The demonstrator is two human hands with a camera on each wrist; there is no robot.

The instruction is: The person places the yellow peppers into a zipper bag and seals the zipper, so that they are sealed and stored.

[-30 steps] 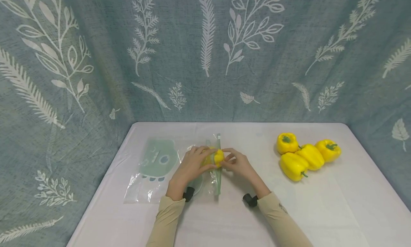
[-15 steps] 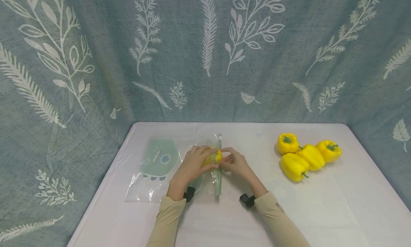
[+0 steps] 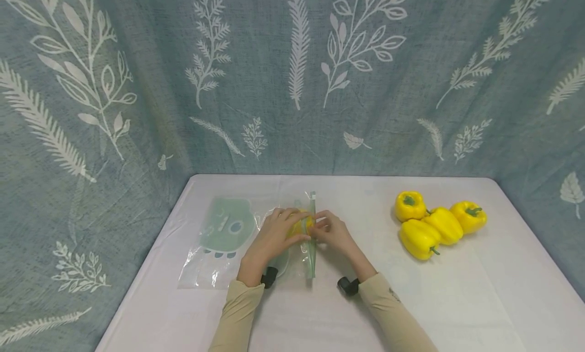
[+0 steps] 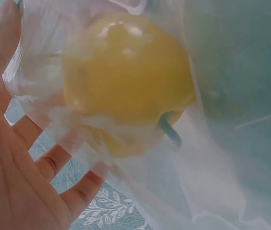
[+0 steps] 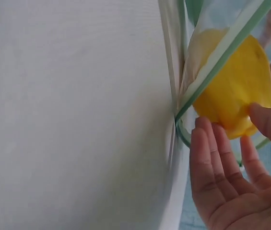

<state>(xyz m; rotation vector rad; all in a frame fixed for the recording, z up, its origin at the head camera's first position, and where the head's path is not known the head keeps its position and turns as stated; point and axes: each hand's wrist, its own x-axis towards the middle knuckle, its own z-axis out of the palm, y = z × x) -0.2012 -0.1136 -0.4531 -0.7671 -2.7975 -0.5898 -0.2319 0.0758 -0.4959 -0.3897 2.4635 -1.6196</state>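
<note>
A clear zip bag (image 3: 230, 225) with a pale green cartoon print lies on the table, its green-edged mouth toward the right. Inside that mouth sits a yellow bell pepper (image 3: 299, 226), its green stem pointing deeper into the bag in the left wrist view. My left hand (image 3: 270, 237) holds the bag from outside, thumb and fingers spread round the pepper through the plastic. At the opening, my right hand (image 3: 335, 235) has its thumb and fingertips on the pepper's (image 5: 241, 88) outer end. The bag's green rim (image 5: 224, 60) stands apart around the pepper.
Several more yellow bell peppers (image 3: 441, 225) lie together on the right of the white-covered table (image 3: 457, 301). A blue-green curtain (image 3: 292, 88) with white leaf prints hangs behind and at the sides. Each wrist carries a small black camera (image 3: 348, 286).
The pepper has moved slightly left, farther into the bag, and less of it shows past the rim. My right hand and forearm have shifted left with it; my left hand has stayed put.
</note>
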